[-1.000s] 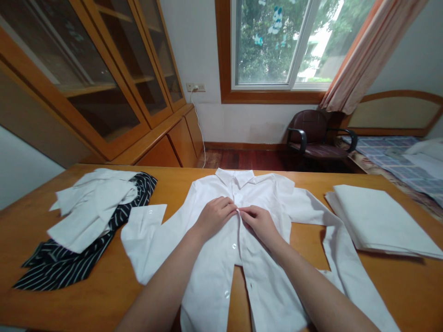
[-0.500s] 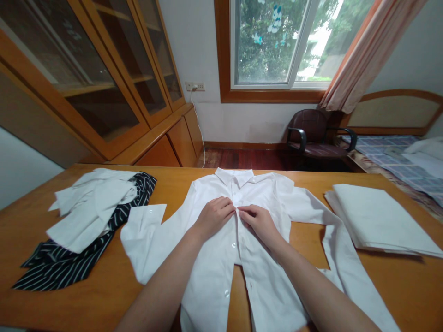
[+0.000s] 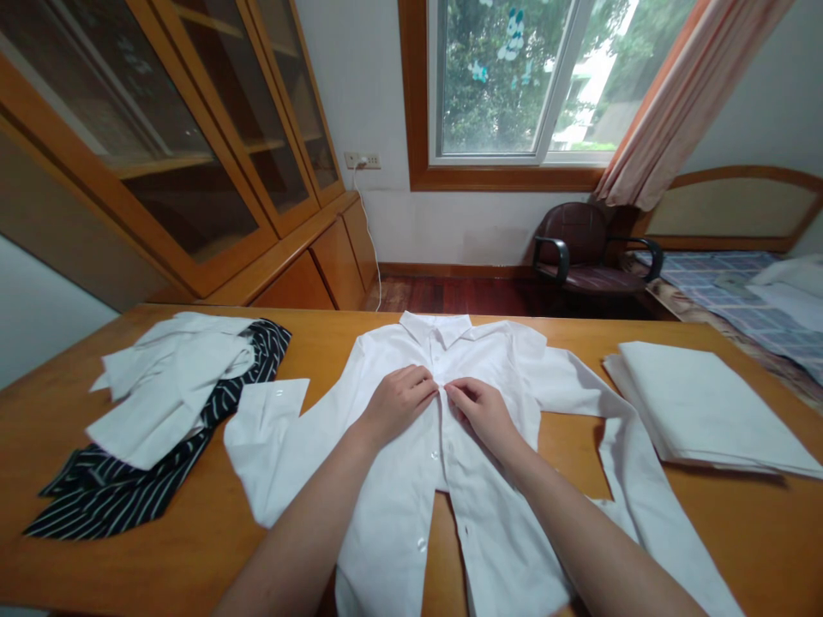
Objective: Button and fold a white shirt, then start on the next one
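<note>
A white button-up shirt (image 3: 399, 506) lies spread face up on the wooden table, collar toward the far edge and sleeves out to both sides. My left hand (image 3: 402, 398) pinches the front placket at chest height. Close beside it, my right hand (image 3: 479, 410) pinches the other front edge, its fingertips almost meeting the left ones. Whatever button sits between the fingertips is hidden. Below the hands the two front panels part, with buttons showing on the left panel and a buttonhole on the right one.
Left on the table (image 3: 83, 574) lies a crumpled white garment (image 3: 167, 386) over a black-and-white striped cloth (image 3: 135, 497). A folded white cloth (image 3: 713, 411) rests at the right. Beyond the table stand an office chair (image 3: 582, 244), a glass-door cabinet (image 3: 270, 197) and a bed (image 3: 733, 283).
My right hand's fingertips have shifted very slightly at the placket. My left hand and the shirt look the same.
</note>
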### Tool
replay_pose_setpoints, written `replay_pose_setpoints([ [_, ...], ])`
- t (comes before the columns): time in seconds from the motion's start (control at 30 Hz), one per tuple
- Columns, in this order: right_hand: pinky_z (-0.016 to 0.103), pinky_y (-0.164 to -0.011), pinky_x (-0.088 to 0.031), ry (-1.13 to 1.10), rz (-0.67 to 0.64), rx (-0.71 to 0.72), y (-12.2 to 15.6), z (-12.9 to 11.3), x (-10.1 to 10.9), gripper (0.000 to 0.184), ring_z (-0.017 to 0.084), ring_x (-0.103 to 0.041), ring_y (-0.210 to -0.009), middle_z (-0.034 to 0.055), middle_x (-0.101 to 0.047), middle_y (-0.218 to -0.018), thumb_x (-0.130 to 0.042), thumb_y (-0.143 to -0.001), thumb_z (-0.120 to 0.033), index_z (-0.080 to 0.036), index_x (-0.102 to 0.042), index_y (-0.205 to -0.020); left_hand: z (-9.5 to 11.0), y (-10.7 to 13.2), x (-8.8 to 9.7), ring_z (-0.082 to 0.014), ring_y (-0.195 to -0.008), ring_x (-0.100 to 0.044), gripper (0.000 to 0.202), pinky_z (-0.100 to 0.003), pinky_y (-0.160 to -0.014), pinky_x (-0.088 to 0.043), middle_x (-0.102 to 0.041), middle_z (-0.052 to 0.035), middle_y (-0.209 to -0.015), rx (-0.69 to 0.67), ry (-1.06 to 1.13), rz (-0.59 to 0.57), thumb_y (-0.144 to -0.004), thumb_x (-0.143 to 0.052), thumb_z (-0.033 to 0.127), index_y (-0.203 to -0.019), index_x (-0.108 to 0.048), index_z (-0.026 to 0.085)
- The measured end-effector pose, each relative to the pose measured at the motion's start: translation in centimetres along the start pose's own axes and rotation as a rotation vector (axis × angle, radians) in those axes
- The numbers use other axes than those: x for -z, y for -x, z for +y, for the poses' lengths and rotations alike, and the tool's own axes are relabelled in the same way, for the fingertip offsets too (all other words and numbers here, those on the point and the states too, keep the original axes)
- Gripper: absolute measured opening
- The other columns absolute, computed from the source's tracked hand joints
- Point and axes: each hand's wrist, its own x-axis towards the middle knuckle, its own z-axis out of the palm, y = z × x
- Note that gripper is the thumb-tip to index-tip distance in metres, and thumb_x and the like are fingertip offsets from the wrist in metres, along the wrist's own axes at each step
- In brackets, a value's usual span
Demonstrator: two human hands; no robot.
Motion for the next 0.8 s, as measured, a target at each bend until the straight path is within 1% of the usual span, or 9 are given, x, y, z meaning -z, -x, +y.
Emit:
replay_pose_setpoints([
  [0.27,0.025,-0.054,-0.037,-0.028,-0.01,-0.02,-0.08,-0.29,-0.07,0.028,0.013,-0.049,-0.054,-0.0022,-0.056,-0.057,-0.058,-0.088,-0.042,-0.019,-0.064,-0.073,0.31,-0.13,0.1,-0.0164,-0.08,-0.057,0.02,-0.029,-0.07,-0.047,-0.063,-0.0048,-0.086,-0.055,-0.016,0.024,-0.099,-0.048,0.02,-0.088,-0.065,0.019],
  [0.5,0.025,-0.058,-0.037,-0.017,-0.069,-0.049,-0.46,-0.4,0.34,0.031,0.013,-0.048,-0.055,-0.0032,-0.054,-0.055,-0.057,-0.086,-0.044,-0.019,-0.06,-0.068,0.37,0.0,0.05,-0.016,-0.079,-0.057,0.018,-0.029,-0.07,-0.046,-0.064,-0.0044,-0.087,-0.09,-0.028,0.026,-0.099,-0.049,0.02,-0.091,-0.065,0.019],
  [0.7,0.025,-0.06,-0.037,-0.063,-0.089,-0.063,-0.65,0.0,0.49,0.03,0.013,-0.048,-0.056,-0.0032,-0.054,-0.056,-0.059,-0.085,-0.043,-0.018,-0.061,-0.069,0.45,-0.11,0.14,-0.0168,-0.081,-0.059,0.016,-0.03,-0.072,-0.048,-0.064,-0.0049,-0.089,-0.07,0.044,0.019,-0.098,-0.05,0.02,-0.092,-0.065,0.019],
  [0.8,0.025,-0.059,-0.037,-0.061,-0.074,-0.055,-0.54,0.26,0.41,0.028,0.013,-0.048,-0.056,-0.0034,-0.055,-0.057,-0.059,-0.086,-0.042,-0.018,-0.062,-0.07,0.59,-0.1,0.11,-0.0174,-0.085,-0.06,0.014,-0.031,-0.076,-0.048,-0.064,-0.0052,-0.09,-0.002,0.165,0.017,-0.098,-0.051,0.021,-0.095,-0.064,0.019],
])
